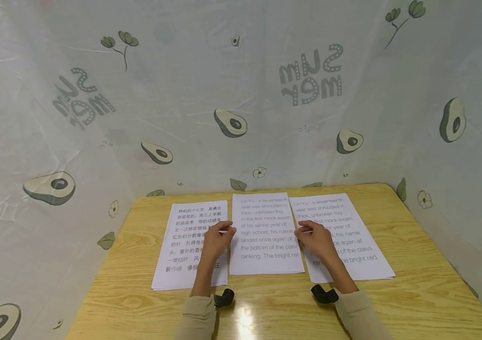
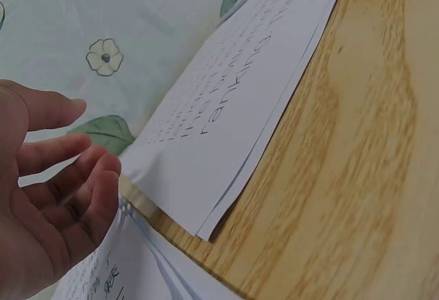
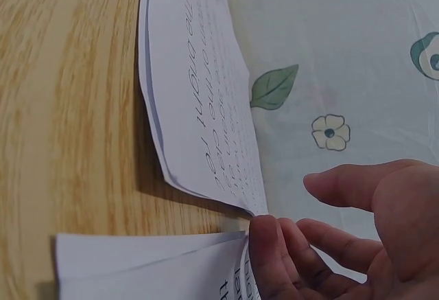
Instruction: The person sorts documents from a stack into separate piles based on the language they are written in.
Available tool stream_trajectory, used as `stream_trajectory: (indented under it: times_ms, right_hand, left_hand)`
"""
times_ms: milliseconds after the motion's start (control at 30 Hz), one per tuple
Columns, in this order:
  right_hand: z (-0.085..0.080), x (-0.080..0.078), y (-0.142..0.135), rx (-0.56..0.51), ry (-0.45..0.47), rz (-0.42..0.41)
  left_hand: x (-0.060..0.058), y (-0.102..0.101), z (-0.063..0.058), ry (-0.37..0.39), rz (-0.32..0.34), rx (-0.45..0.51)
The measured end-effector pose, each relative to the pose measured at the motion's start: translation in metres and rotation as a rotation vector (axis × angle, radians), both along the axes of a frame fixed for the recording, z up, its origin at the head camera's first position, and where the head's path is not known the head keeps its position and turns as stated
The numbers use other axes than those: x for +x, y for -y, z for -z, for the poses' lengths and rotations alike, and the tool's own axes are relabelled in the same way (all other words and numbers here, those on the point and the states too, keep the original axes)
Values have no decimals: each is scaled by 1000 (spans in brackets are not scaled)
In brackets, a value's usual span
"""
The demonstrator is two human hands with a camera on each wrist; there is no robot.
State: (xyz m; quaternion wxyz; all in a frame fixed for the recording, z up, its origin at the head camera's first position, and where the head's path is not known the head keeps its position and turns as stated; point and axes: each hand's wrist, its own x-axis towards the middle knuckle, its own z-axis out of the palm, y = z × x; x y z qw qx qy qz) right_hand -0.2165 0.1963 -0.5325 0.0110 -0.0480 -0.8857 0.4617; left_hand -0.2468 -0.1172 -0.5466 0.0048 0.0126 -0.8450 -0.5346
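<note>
Three piles of printed paper lie side by side in the head view: a left pile [image 1: 170, 255] with Chinese text, a middle pile [image 1: 266, 267] and a right pile [image 1: 366, 259], both with English text. My left hand [image 1: 217, 241] is over the inner edge of the left pile, fingertips beside the middle pile's left edge. Its fingers are loosely bent around nothing, thumb apart from them in the left wrist view. My right hand [image 1: 317, 241] is over the right pile's inner edge. Its bent fingertips [image 3: 264, 235] are right at the paper edges, with the thumb held away.
The piles lie on a wood-grain table [image 1: 266, 307]. Behind and beside it hangs a pale cloth [image 1: 190, 118] printed with avocados, leaves and flowers. A black wrist camera mount [image 1: 225, 298] juts inward from the left wrist, another mount [image 1: 323, 294] from the right.
</note>
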Motion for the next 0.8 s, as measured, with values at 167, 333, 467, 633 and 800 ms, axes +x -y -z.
stream_trajectory:
  times_ms: [167, 333, 467, 633, 800]
  right_hand:
    - [0, 0, -1, 2, -5, -2]
    - [0, -1, -3, 10, -4, -6]
    - [3, -2, -4, 19, 8, -12]
    - [7, -4, -5, 36, 6, -28]
    - [9, -8, -3, 95, -18, -50]
  left_hand:
    - [-1, 3, 2, -12, -10, -36]
    - [-2, 4, 3, 3, -16, -51]
    - [-3, 4, 4, 6, -5, -80]
    - [-4, 3, 6, 8, 2, -158]
    - [-6, 2, 9, 12, -1, -211]
